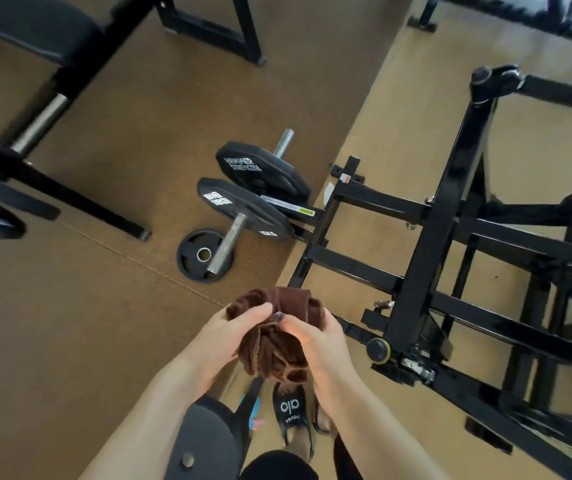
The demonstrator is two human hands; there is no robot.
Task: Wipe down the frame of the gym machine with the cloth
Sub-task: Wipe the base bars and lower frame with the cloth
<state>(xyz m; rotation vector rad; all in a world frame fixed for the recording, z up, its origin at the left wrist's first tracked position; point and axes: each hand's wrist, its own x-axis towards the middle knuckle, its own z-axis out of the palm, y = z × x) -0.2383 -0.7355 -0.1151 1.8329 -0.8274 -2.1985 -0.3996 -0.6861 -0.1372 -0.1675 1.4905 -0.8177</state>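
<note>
A bunched brown cloth (277, 344) hangs in front of me at lower centre. My left hand (232, 334) grips its left side, thumb over the top folds. My right hand (315, 341) holds the right side, fingers curled round the fabric. The black frame of the gym machine (430, 258) stands to the right, its tubes and crossbars spreading across the tan floor. The cloth is apart from the frame, just left of its nearest bar.
Black weight plates (260, 188) sit on steel pegs left of the frame, and a small plate (203, 254) lies flat on the floor. A padded bench (35, 32) and another black frame fill the upper left. My sandalled foot (289, 414) is below the cloth.
</note>
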